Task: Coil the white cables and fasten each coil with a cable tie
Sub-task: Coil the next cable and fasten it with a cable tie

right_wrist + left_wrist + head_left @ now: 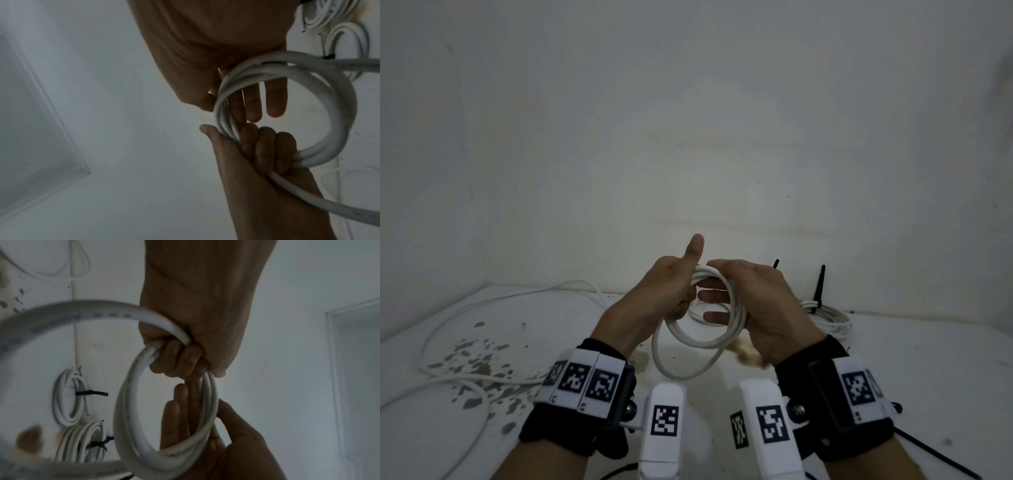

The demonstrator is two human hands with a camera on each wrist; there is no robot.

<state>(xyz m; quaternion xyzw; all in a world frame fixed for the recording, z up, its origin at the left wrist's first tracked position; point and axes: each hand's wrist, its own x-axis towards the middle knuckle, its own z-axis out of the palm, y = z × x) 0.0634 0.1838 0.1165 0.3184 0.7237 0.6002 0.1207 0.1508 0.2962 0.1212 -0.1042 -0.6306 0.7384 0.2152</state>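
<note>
A coil of white cable (735,308) hangs in the air between both hands, above the white table (571,308). My left hand (681,303) grips the coil's top left with curled fingers (185,358), thumb raised. My right hand (709,281) holds the other side: straight fingers (255,104) pass through the coil (345,113) and the thumb lies on its outer side. The cable's loose tail (448,329) runs off to the left across the table. Black cable ties (935,452) lie loose at the near right.
Two tied coils (828,318) lie at the back right by the wall, a black tie end (821,284) sticking up; they also show as coils (68,395) in the left wrist view. Dark stains (479,366) mark the table left and a brown patch (748,356) sits under the hands.
</note>
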